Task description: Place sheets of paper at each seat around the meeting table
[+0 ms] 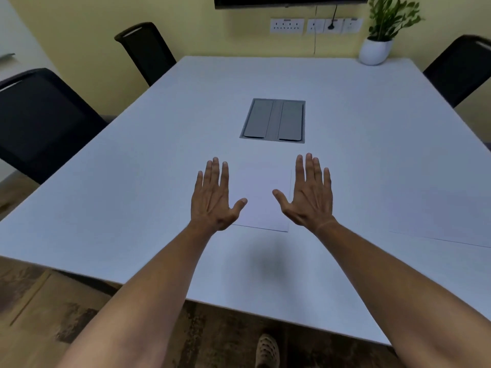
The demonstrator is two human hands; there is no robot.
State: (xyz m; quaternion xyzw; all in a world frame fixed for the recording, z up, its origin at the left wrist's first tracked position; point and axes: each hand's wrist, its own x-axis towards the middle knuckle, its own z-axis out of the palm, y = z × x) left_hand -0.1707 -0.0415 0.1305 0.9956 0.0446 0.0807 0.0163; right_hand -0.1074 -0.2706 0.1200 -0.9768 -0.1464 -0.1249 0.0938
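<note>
left hand (pixel 214 193) flat | right hand (pixel 309 192) flat | sheet (pixel 261 197) between

Bench (pixel 159 144): smooth, matt, pale grey-white top, seen as laminate. Cable hatch (pixel 273 120): grey flaps, dull satin finish, taken as metal or plastic; which cannot be told. Sheet of paper (pixel 261 197): plain white, matt, flat. Second sheet (pixel 446 221): same white matt paper. Office chairs (pixel 39 115): black backs, matt, mesh-like cloth. Plant pot (pixel 375 52): white, smooth, slightly glossy. Floor (pixel 53 309): brown, mottled, wood-patterned surface. Wall sockets (pixel 287 25): white plastic, smooth.
</note>
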